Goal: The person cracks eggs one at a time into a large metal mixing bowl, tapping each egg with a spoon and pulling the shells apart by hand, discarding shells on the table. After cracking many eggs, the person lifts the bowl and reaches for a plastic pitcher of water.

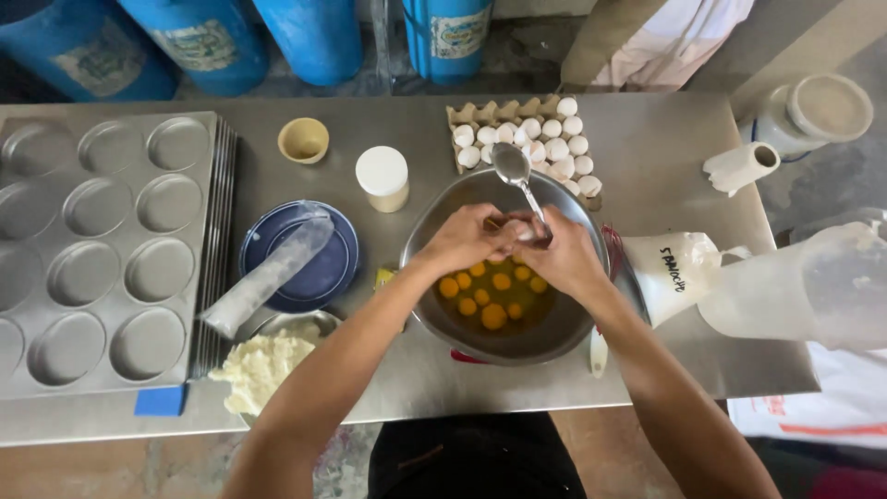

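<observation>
Both hands meet over the round stainless-steel mixing bowl [499, 277] that stands near the front edge of the grey metal bench [665, 148]. The left hand [465, 238] and the right hand [561, 256] are closed together on a white egg [519, 231], of which only a sliver shows between the fingers; the right hand's grip also pinches the handle of a metal spoon [515, 168], whose bowl points away toward the cardboard tray of white eggs [527, 139] behind. Below the hands, roughly ten orange yolks [492, 294] lie unbroken in clear white at the bottom of the bowl. Whether the shell is already cracked cannot be told. The likeliest slip, as I judge it, is shell fragments dropping into the yolks if the thumbs press too hard or unevenly, since the egg is held directly over them. The spoon held alongside crowds the right hand's grip, so it could tip or slide out and splash into the bowl. To the left are a dark blue plate [325, 275] with a clear plastic bag of white powder [268, 273] lying across it, a small steel bowl of pale crumbly dough [263, 365], a white lidded jar [382, 178], and stacked round-cavity baking trays [97, 249].
</observation>
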